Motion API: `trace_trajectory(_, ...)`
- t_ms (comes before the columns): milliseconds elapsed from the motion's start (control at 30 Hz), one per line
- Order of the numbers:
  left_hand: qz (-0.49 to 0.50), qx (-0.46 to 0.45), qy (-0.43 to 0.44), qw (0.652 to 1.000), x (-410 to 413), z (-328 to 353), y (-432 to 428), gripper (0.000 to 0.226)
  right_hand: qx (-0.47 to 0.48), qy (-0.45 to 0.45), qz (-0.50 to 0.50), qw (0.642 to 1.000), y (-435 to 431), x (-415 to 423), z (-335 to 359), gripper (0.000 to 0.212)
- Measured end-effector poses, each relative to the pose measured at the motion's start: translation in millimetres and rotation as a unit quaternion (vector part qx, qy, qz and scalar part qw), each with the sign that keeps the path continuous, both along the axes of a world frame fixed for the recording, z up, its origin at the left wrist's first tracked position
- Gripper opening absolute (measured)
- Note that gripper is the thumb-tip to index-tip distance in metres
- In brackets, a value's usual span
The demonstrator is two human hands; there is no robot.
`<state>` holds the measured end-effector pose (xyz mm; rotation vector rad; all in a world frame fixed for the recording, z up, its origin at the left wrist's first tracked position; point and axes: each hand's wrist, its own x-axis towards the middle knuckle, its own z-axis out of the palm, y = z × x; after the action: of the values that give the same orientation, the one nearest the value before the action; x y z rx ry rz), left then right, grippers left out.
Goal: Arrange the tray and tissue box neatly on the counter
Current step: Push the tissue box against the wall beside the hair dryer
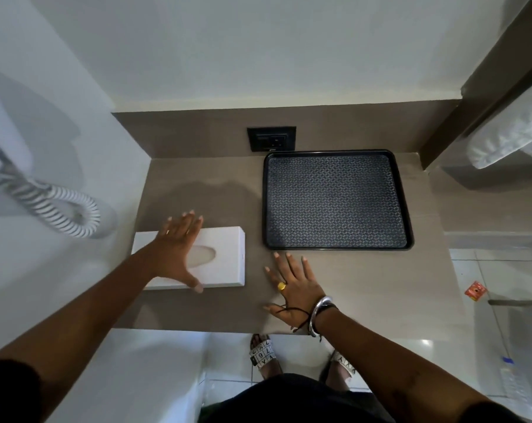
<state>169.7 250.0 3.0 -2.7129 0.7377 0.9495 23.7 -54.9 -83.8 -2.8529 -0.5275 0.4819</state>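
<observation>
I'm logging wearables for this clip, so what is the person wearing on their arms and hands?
The right hand has a chunky gold ring on one finger, with silver bangles and a thin black cord at the wrist. The left hand shows what looks like a slim ring on a finger. Both forearms are bare; dark sleeves begin near the upper arms.

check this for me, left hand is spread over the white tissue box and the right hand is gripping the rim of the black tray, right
Not quite. The left hand is spread over the white tissue box, but the right hand is not gripping the black tray; it rests flat on the counter just in front of the tray, as the head view shows.
</observation>
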Motion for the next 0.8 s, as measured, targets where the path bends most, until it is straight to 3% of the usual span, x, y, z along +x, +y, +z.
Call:
trace_trajectory(133, -0.004, 0.007, 0.0, 1.0, -4, -10, 18, 0.17, -0.023, 0.007, -0.016, 1.0, 16, 8, -4, 0.091)
trace_trajectory(333, 0.004, -0.05, -0.06, 0.997, -10, -18, 23, 0.15, -0.038, 0.014, -0.021, 0.999, 18, 7, -6, 0.094)
trace_trajectory(500, 0.128, -0.093, -0.115, 0.981, -15, -20, 22, 0.147, -0.039, 0.005, -0.019, 0.999, 18, 7, -5, 0.094)
trace_trajectory(567, 0.218, -0.102, -0.155, 0.958, -11, -17, 19, 0.147, -0.04, 0.002, -0.019, 0.999, 19, 7, -4, 0.094)
trace_trajectory(667, 0.376, -0.123, -0.204, 0.895, 7, -10, 9, 0.146, -0.044, -0.004, -0.02, 0.999, 19, 8, -4, 0.093)
trace_trajectory(800, 0.526, -0.121, -0.203, 0.817, 38, -1, 0, 0.141, -0.05, -0.006, -0.021, 0.999, 20, 8, -3, 0.093)
